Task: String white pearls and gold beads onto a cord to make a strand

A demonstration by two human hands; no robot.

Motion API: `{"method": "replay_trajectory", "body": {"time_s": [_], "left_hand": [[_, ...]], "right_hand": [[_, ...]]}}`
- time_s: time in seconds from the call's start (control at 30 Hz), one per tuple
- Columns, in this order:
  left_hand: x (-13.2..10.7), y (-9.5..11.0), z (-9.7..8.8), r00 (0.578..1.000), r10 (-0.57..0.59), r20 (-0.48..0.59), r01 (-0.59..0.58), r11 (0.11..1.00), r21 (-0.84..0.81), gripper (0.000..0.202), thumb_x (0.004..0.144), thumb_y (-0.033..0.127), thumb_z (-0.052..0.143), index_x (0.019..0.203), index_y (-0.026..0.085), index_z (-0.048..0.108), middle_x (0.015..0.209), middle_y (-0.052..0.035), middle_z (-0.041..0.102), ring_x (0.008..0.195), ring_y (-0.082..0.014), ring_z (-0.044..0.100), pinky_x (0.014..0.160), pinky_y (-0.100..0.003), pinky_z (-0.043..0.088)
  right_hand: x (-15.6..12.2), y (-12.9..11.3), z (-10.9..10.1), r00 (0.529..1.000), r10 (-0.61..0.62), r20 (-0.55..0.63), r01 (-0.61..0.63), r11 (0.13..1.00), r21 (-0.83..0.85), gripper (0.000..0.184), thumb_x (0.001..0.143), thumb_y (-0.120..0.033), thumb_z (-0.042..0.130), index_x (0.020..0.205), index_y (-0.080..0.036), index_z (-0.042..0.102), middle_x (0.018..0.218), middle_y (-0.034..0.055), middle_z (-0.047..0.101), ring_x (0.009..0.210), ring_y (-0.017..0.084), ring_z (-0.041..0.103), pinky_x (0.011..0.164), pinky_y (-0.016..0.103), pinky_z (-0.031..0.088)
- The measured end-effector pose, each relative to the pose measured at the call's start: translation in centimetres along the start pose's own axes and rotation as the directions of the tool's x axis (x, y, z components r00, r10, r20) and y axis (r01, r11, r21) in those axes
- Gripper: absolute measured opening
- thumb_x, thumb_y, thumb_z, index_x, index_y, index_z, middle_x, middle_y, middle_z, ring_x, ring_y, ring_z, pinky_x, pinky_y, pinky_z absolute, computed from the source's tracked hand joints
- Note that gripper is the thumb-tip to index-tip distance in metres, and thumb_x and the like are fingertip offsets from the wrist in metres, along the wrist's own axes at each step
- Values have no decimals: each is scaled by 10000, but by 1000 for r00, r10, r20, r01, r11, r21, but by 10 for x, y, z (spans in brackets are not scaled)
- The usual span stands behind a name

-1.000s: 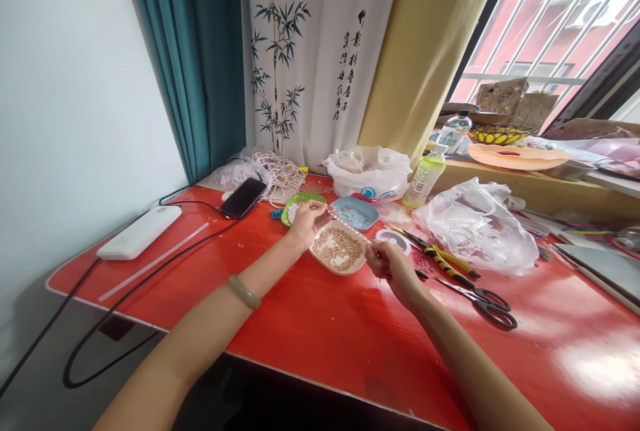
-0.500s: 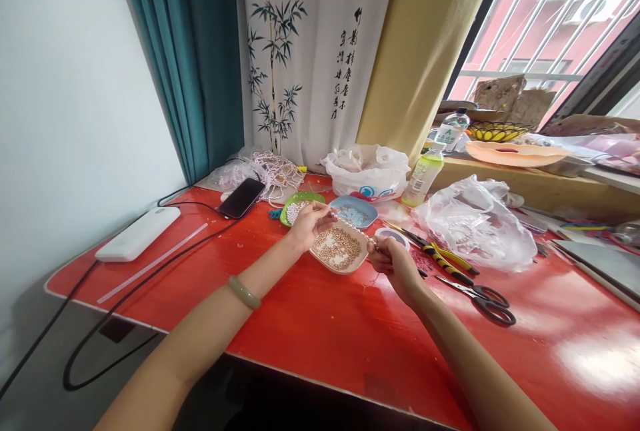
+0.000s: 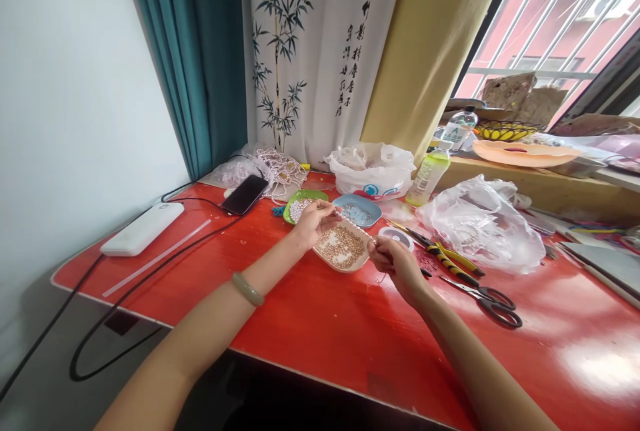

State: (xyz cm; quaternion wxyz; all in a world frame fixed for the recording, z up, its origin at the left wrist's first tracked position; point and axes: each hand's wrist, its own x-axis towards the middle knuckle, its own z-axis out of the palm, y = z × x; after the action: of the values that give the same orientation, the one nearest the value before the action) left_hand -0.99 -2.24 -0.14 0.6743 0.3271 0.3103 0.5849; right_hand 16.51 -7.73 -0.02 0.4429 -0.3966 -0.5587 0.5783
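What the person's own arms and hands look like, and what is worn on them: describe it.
The left hand and right hand are ungloved. No sleeve shows on either arm. A smooth, rounded, grey-green bangle circles the left forearm; the right forearm shows none.

- Your left hand (image 3: 311, 225) hides part of the green dish (image 3: 287, 214) and covers one end of the beaded strand (image 3: 357, 226).
- Your right hand (image 3: 397, 264) conceals the strand's other end, and seems to overlap the pale dish's (image 3: 329, 263) right edge.
- The strand's beads are too small for you to count.
- A black-tipped item (image 3: 425, 272) lies mostly behind your right hand; you can't tell what it is.
- Both your forearms run off the bottom edge.
- The grey flat object (image 3: 603, 264) is cut off at right.
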Motion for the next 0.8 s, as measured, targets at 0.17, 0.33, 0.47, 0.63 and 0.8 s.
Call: {"method": "replay_trajectory", "body": {"time_s": [0.17, 0.33, 0.47, 0.63, 0.8], "left_hand": [[-1, 1, 0, 1000, -7, 10, 7, 1000, 1, 153, 757, 41, 529, 654, 139, 473, 650, -15, 636, 535, -112, 646, 463, -145, 498], [-1, 0, 0, 1000, -8, 20, 8, 1000, 7, 152, 766, 41, 511, 658, 140, 471, 665, -16, 639, 518, -105, 641, 448, -140, 490], [-1, -3, 1, 1000, -6, 26, 6, 1000, 12, 153, 770, 47, 511, 658, 141, 469, 660, -10, 633, 529, -98, 640, 469, -137, 494], [-1, -4, 2, 999, -7, 47, 7, 1000, 15, 140, 761, 60, 536, 667, 142, 472, 682, -16, 641, 561, -100, 645, 506, -146, 506], [-2, -4, 2, 999, -8, 48, 7, 1000, 21, 142, 766, 55, 521, 666, 143, 472, 675, -15, 641, 556, -97, 644, 505, -142, 505]], "right_hand": [[0, 1, 0, 999, -5, -46, 4, 999, -35, 187, 687, -243, 411, 513, -180, 442, 427, -94, 171, 399, 65, 105, 404, 240, 73], [-1, 2, 2, 1000, -5, -5, 5, 999, -54, 152, 662, -199, 398, 529, -174, 469, 395, -63, 322, 377, 70, 255, 394, 233, 163], [0, 3, 3, 1000, -10, 22, 11, 999, -51, 125, 633, -179, 380, 563, -172, 484, 413, -65, 334, 373, 67, 250, 385, 229, 163], [0, 2, 0, 999, -37, -4, 37, 998, -57, 172, 691, -229, 389, 604, -161, 521, 401, -98, 219, 368, 57, 144, 384, 230, 103], [1, 3, 1, 1000, -26, -14, 25, 997, -69, 163, 684, -214, 400, 555, -169, 488, 379, -84, 288, 359, 58, 195, 379, 232, 121]]}}
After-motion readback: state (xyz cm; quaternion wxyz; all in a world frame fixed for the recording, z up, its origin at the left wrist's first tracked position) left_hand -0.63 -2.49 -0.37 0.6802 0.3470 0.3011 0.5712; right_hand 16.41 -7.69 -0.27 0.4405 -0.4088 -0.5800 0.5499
